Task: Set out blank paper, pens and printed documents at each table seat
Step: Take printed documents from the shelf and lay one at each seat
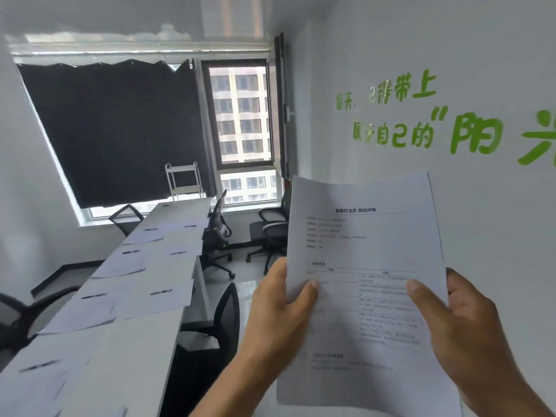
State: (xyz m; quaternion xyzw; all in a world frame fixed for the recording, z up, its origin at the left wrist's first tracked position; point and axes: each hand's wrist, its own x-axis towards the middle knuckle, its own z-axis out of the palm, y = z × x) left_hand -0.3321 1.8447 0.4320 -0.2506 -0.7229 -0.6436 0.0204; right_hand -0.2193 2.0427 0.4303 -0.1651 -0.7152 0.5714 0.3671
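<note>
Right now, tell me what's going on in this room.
A person is standing beside the long white table, holding a stack of printed documents up in both hands: the left hand has its grip on the left edge, the right hand on the right edge. On the table, sheets of blank paper already lie at the seats down both sides, each with a pen on it. The printed documents have not yet been set down.
</note>
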